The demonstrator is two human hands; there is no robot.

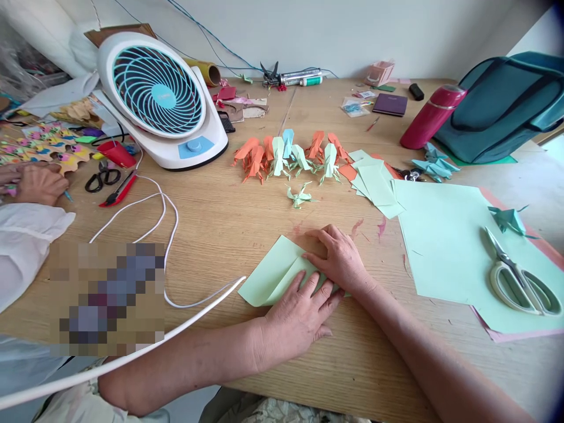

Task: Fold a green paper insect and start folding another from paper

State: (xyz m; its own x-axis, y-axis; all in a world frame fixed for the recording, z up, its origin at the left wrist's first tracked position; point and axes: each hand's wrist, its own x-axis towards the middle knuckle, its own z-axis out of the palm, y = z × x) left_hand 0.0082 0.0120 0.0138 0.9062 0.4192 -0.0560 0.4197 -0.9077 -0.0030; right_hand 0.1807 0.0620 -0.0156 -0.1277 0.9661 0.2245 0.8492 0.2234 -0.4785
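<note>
Left hand (296, 314) and right hand (337, 257) lie flat, fingers spread, touching.

A pixelated patch (108, 296) hides part of the desk (247, 194) at the left. The green paper (273, 271) runs partly under both hands. The backpack (506, 103) is cut off at the right edge. Another person's hand (37, 182) is cropped at the left edge.

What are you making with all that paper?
A person is folding a light green paper sheet on a wooden table. Both hands press it flat: the left hand on the near edge, the right hand on top. Behind it stands a row of finished orange and green folded paper figures. A stack of green sheets with scissors on it lies to the right, and a white fan stands at the back left.
</note>
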